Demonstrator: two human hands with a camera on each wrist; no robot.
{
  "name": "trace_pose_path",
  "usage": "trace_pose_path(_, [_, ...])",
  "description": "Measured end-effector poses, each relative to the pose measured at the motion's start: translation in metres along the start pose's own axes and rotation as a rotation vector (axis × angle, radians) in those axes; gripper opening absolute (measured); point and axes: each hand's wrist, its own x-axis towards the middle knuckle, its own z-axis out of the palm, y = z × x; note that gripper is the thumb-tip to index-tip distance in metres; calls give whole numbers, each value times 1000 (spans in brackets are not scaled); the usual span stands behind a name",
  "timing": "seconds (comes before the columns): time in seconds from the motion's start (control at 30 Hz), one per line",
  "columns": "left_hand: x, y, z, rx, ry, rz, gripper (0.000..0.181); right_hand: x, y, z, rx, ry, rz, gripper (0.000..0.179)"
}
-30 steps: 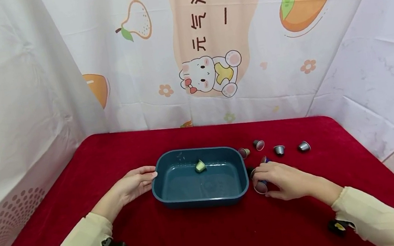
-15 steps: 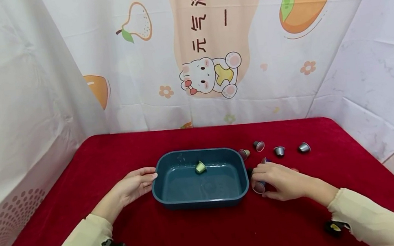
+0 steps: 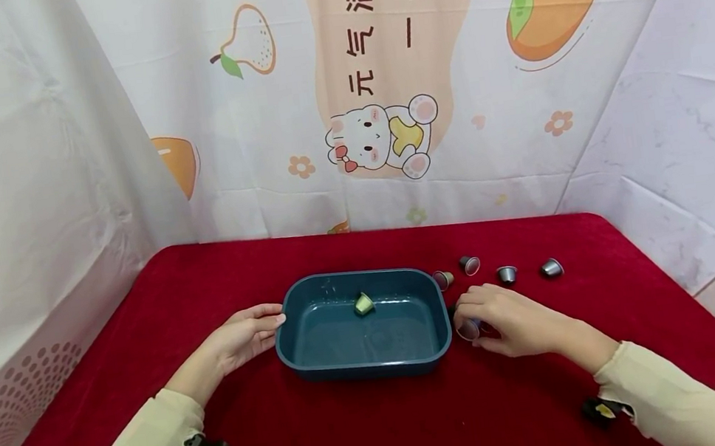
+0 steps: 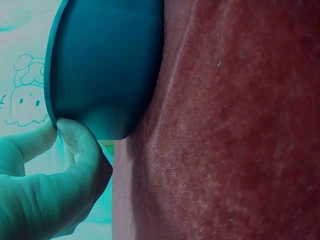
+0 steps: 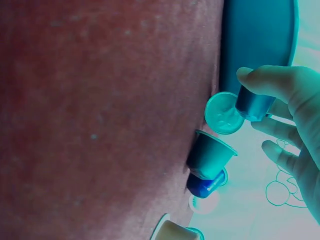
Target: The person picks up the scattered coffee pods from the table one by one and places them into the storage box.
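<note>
A dark teal rectangular basin [image 3: 375, 369] stands on the red cloth, with a light green coffee capsule [image 3: 364, 303] lying inside it. At the basin's left end, my left hand [image 3: 244, 337] pinches the rim between thumb and fingers, as the left wrist view also shows on the basin wall [image 4: 105, 65]. Just off the right end, my right hand [image 3: 510, 319] pinches a dark blue coffee capsule [image 5: 254, 104] between thumb and fingers. Its round lid [image 3: 469, 329] faces the head camera. Close below the fingers in the right wrist view are more capsules, including a bright blue capsule [image 5: 205, 185].
Beyond the right hand lie a gold-toned capsule [image 3: 445, 279], a dark capsule [image 3: 470, 264] and two silver ones, a nearer capsule [image 3: 507, 274] and a farther capsule [image 3: 552, 267]. A printed curtain [image 3: 302, 207] hangs behind the red-covered table [image 3: 384, 435].
My right hand has shifted slightly up and away with the dark blue capsule in its fingers, now covering the bright blue capsule in the head view. The left hand and basin stay put.
</note>
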Motion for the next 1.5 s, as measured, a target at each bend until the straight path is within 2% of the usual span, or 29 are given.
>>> trace_pose_path(0.17, [0, 0, 0, 10, -7, 4, 62, 2, 0, -6, -7, 22, 6, 40])
trace_pose_path(0.5, [2, -2, -1, 13, -1, 0, 57, 5, 2, -13, -35, 92, -16, 41])
trace_pose_path(0.8, [0, -1, 0, 12, 0, 8, 62, 12, 3, -20, -59, 138, -45, 39])
trace_pose_path(1.17, [1, 0, 0, 14, 0, 10, 59, 25, -1, -28, -19, 70, 35, 42])
trace_pose_path(1.5, [1, -1, 1, 13, 2, 11, 59, 40, -7, -35, -43, 43, 15, 36])
